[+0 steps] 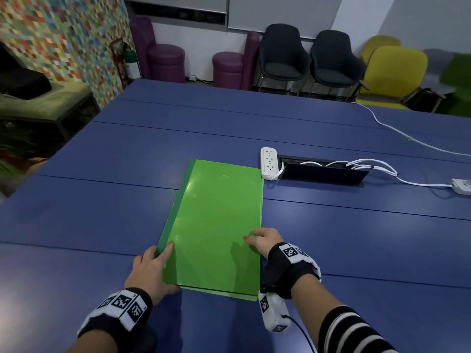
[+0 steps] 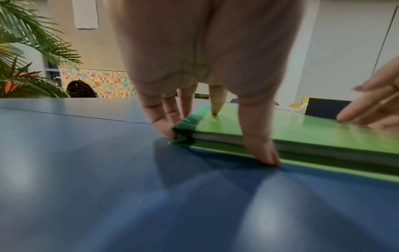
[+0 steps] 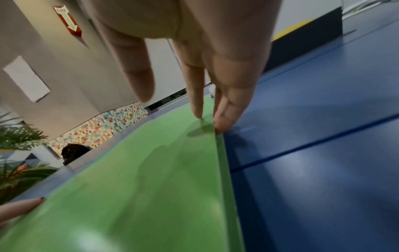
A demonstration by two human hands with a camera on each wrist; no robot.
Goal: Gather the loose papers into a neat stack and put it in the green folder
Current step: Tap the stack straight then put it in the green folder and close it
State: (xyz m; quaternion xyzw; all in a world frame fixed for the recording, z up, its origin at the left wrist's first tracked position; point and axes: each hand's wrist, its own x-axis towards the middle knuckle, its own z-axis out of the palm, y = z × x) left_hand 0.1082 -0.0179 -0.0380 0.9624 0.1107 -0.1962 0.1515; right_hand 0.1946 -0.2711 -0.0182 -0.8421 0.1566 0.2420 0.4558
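Note:
The green folder (image 1: 214, 225) lies closed and flat on the blue table (image 1: 102, 212) in front of me. In the left wrist view a grey-white paper stack (image 2: 302, 145) shows between the folder's (image 2: 323, 127) covers along its near edge. My left hand (image 1: 163, 266) rests at the near left corner, its straight fingers (image 2: 164, 122) touching the dark green spine and the thumb (image 2: 263, 153) against the near edge. My right hand (image 1: 262, 240) touches the folder's right edge with straight fingertips (image 3: 199, 112) on the cover (image 3: 140, 187).
A white power strip (image 1: 269, 163) lies just past the folder's far right corner, beside an open cable box (image 1: 323, 171) set into the table. White cables (image 1: 407, 138) run off to the right towards a white adapter (image 1: 462, 186). Chairs (image 1: 283, 57) stand beyond the far edge.

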